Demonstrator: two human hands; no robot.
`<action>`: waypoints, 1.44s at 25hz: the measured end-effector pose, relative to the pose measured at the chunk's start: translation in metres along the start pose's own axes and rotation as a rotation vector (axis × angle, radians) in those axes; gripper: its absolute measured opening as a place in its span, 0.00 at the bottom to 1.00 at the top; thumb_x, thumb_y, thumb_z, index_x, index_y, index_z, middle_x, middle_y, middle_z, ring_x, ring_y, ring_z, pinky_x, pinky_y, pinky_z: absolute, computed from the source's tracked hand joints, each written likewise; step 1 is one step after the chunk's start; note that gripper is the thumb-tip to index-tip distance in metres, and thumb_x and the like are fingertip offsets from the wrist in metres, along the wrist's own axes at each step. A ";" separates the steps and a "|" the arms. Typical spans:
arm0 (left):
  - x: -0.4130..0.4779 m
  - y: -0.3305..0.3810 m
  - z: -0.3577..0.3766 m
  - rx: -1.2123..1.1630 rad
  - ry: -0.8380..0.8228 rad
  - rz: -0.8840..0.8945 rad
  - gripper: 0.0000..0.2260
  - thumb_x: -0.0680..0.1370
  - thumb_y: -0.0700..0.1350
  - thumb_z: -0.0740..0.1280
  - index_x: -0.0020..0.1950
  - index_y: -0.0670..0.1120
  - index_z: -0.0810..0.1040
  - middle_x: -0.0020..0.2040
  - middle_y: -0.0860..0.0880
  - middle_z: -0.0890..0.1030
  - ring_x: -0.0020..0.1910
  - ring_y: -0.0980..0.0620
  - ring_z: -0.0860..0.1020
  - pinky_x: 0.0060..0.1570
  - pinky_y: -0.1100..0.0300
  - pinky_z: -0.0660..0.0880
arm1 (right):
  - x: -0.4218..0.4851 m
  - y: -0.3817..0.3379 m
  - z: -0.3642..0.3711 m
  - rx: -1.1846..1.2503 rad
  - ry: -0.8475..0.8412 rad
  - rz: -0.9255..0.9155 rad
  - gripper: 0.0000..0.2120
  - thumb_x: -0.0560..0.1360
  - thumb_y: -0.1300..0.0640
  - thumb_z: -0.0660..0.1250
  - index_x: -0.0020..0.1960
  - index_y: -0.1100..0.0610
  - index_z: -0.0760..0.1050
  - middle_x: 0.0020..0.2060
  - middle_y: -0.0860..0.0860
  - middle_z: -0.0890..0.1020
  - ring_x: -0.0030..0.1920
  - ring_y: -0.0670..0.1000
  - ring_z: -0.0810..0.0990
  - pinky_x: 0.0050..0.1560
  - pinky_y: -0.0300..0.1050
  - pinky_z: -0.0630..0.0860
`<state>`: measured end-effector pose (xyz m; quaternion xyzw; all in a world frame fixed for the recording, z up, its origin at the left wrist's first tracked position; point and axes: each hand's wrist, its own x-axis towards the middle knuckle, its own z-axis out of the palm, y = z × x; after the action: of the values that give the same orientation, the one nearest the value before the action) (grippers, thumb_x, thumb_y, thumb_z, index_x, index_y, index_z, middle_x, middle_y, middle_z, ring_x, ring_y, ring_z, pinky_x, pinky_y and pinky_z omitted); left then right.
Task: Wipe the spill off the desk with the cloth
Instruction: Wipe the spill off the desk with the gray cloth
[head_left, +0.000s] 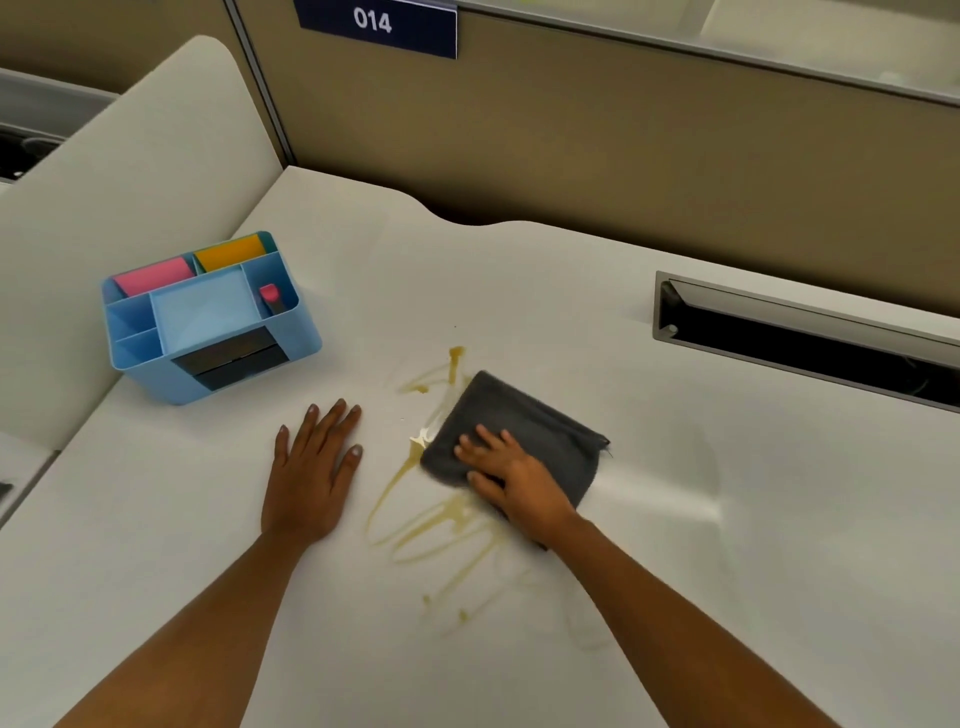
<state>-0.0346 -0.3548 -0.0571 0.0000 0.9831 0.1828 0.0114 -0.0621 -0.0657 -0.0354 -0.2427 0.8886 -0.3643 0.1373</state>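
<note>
The right hand (511, 480) lies flat with fingers spread on the folded grey cloth (524, 434), pressing it onto the white desk (675, 519) over the yellowish spill (441, 525). The left hand (311, 470) rests palm-down, fingers together, left of the spill. A blue organizer (208, 317) stands far left.

The cloth (519, 431) lies on the desk (519, 291), over the right part of the spill (441, 514). The right hand (519, 480) rests on the cloth's near part. The left hand (311, 473) lies flat on the desk left of the cloth. An organizer (208, 317) stands farther left and behind. A recessed slot (805, 338) sits behind the cloth to its right.
</note>
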 end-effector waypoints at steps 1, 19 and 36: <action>0.000 0.000 0.000 0.001 0.004 -0.001 0.24 0.81 0.58 0.45 0.77 0.58 0.49 0.79 0.55 0.54 0.78 0.53 0.47 0.76 0.45 0.45 | -0.017 0.004 -0.001 -0.004 -0.049 -0.052 0.18 0.79 0.53 0.61 0.69 0.52 0.69 0.69 0.45 0.70 0.74 0.42 0.56 0.74 0.37 0.45; -0.001 0.002 -0.001 0.002 0.019 -0.003 0.25 0.81 0.58 0.44 0.78 0.57 0.51 0.78 0.54 0.55 0.78 0.53 0.47 0.76 0.46 0.45 | -0.005 0.008 -0.003 -0.041 -0.091 -0.086 0.18 0.79 0.51 0.60 0.69 0.49 0.69 0.69 0.41 0.69 0.74 0.39 0.56 0.74 0.35 0.45; 0.000 0.002 0.000 -0.011 0.040 -0.004 0.23 0.82 0.54 0.45 0.78 0.57 0.51 0.78 0.56 0.55 0.78 0.54 0.46 0.76 0.47 0.44 | 0.136 -0.027 0.005 0.005 0.307 0.324 0.18 0.80 0.53 0.57 0.70 0.52 0.68 0.73 0.51 0.65 0.76 0.52 0.54 0.74 0.46 0.51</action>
<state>-0.0344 -0.3526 -0.0560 -0.0056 0.9821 0.1879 -0.0080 -0.1661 -0.1574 -0.0283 -0.0384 0.9255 -0.3722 0.0577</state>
